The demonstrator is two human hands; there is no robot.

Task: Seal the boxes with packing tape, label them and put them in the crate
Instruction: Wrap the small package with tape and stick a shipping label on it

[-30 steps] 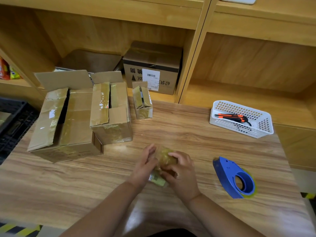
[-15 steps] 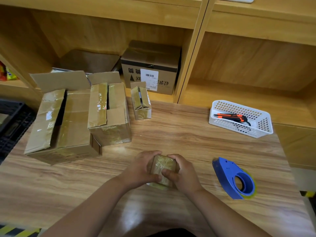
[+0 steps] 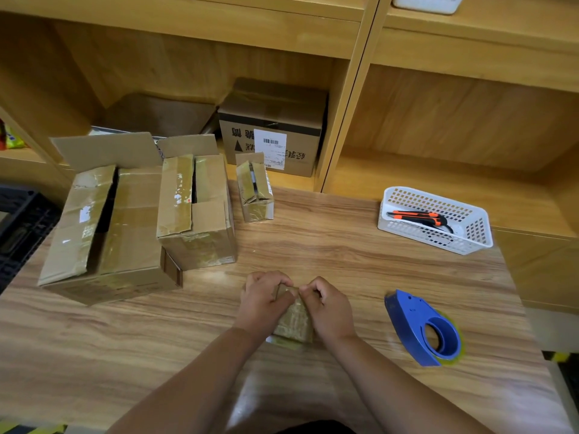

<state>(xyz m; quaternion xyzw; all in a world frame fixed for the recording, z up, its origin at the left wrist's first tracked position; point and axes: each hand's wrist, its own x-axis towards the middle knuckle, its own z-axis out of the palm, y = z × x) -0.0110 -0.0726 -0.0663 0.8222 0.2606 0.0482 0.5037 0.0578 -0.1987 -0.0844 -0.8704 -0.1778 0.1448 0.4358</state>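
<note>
A small tape-covered cardboard box (image 3: 294, 324) lies on the wooden table (image 3: 329, 245) near its front edge. My left hand (image 3: 263, 300) grips its left side, fingers curled over the far top edge. My right hand (image 3: 327, 305) grips the right side, fingertips pinching the same far edge. A blue tape dispenser (image 3: 423, 328) lies on the table to the right of my hands. Three open, tape-patched boxes stand at the back left: a large one (image 3: 106, 227), a medium one (image 3: 197, 211) and a small one (image 3: 255, 192). The black crate (image 3: 18, 227) sits off the table's left edge.
A white perforated basket (image 3: 435, 220) at the right rear holds an orange-and-black utility knife (image 3: 419, 216). A labelled carton (image 3: 272, 126) stands in the wooden shelf behind the table. A dark box (image 3: 156, 114) sits beside it in the shelf.
My hands turned the small box over on the table; both now grip it from the sides with fingertips at its far edge. The camera shifted slightly.
</note>
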